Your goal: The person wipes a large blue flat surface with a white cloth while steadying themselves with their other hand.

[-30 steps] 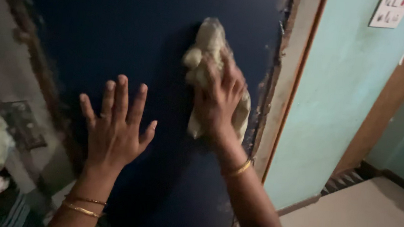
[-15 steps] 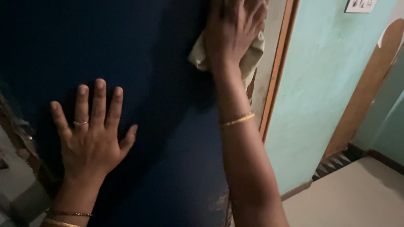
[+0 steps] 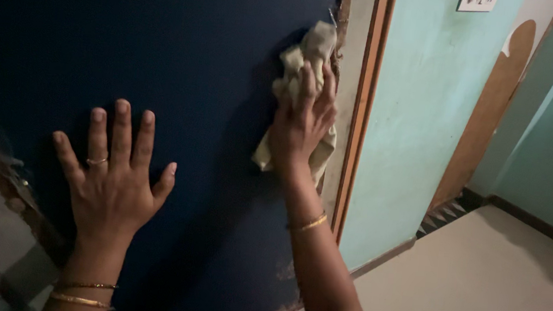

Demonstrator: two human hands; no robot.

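Surface: dark blue door (image 3: 185,54), worn along its right edge, beside a turquoise wall (image 3: 419,121).
Left hand (image 3: 114,184): my palm lies flat on it, fingers spread, holding nothing.
Right hand (image 3: 302,124): I press a crumpled cream cloth (image 3: 306,48) against the door's right edge.

I see a dark blue door (image 3: 165,52), painted smooth and matt, its edge chipped to rough wood. The cloth (image 3: 302,58) is soft, crumpled, pale fabric. Thin shiny gold metal bangles (image 3: 81,292) circle the wrist. The turquoise wall (image 3: 419,121) looks matt plaster.
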